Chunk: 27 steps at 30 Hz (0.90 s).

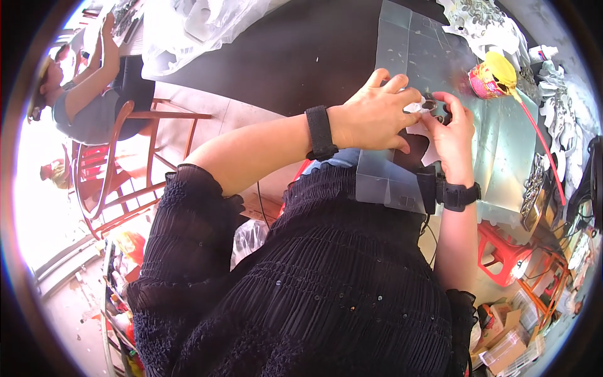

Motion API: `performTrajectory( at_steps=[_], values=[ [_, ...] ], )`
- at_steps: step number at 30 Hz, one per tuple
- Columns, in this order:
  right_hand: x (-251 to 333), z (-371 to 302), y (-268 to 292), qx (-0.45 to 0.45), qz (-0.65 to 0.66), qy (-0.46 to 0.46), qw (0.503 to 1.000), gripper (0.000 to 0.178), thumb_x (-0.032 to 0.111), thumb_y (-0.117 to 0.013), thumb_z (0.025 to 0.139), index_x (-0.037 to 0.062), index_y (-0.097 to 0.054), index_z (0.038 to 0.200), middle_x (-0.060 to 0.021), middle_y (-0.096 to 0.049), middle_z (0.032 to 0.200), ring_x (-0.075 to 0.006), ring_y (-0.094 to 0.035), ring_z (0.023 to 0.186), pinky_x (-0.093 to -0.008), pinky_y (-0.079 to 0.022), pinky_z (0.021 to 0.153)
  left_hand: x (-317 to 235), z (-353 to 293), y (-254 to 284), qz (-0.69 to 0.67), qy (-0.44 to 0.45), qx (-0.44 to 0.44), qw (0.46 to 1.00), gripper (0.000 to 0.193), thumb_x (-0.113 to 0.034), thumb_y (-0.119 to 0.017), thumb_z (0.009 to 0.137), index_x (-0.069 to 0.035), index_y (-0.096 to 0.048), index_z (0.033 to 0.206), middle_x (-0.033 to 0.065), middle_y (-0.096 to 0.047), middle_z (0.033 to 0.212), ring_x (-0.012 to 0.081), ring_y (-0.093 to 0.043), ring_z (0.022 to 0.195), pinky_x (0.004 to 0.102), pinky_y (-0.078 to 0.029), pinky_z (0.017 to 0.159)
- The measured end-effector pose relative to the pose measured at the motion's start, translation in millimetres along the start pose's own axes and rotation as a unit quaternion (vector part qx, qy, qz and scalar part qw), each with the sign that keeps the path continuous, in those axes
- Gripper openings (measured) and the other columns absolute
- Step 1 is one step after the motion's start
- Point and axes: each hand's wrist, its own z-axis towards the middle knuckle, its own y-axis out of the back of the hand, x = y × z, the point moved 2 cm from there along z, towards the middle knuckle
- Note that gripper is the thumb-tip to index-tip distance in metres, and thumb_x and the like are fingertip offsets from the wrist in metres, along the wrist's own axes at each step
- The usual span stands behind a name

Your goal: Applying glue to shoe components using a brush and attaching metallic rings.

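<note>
Both of my hands are over the right part of the work surface. My right hand grips a small dark, shiny piece between bent index finger and thumb. My left hand is arched beside it, fingers curved, thumb apart; its fingertips meet at a white scrap next to the piece, and I cannot tell whether they grip it. The piece's exact form is too small to determine.

Surface: black tabletop, overlaid on the right by a creased translucent plastic sheet, which reaches its near edge by my waist. On the sheet, beyond my right hand, a red-and-yellow can sits near a thin red rod that slants down toward the right. A small white bottle lies farther right, near crumpled white material. A clear plastic bag covers the far left corner.

Room: on the left, a person with raised forearms sits on a wooden chair, over a pale tiled floor. Lower right: a red plastic stool and cardboard boxes.
</note>
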Motion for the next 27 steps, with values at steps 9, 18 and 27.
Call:
performTrajectory(
  at_steps=[9, 18, 27],
  values=[
    [11, -1, 0, 0.001, -0.055, -0.041, 0.998, 0.034, 0.019, -0.071, 0.071, 0.0257, -0.064, 0.104, -0.0083, -0.046, 0.114, -0.0292, -0.042, 0.112, -0.0396, -0.039, 0.094, 5, -1, 4, -0.013, -0.006, 0.014, 1.0, 0.052, -0.044, -0.073, 0.067, -0.016, -0.064, 0.111, 0.0047, -0.049, 0.123, 0.0273, -0.041, 0.115, 0.0487, -0.032, 0.095],
    [9, 0, 0, 0.001, -0.071, -0.044, 0.996, 0.033, 0.019, -0.07, 0.071, 0.0252, -0.064, 0.103, -0.0085, -0.046, 0.115, -0.0294, -0.042, 0.113, -0.0401, -0.038, 0.095, 2, -3, 5, -0.008, -0.015, 0.038, 0.999, 0.056, -0.044, -0.074, 0.067, -0.016, -0.062, 0.114, 0.0062, -0.045, 0.128, 0.0287, -0.037, 0.121, 0.0493, -0.031, 0.096],
    [1, 3, 7, 0.023, -0.039, -0.01, 0.999, 0.035, 0.016, -0.066, 0.074, 0.022, -0.064, 0.109, -0.0095, -0.048, 0.115, -0.0276, -0.048, 0.107, -0.0369, -0.042, 0.091, 4, -2, 4, 0.012, -0.019, 0.037, 0.999, 0.055, -0.049, -0.071, 0.068, -0.016, -0.063, 0.111, 0.003, -0.049, 0.125, 0.0271, -0.039, 0.12, 0.0494, -0.032, 0.094]
  ],
)
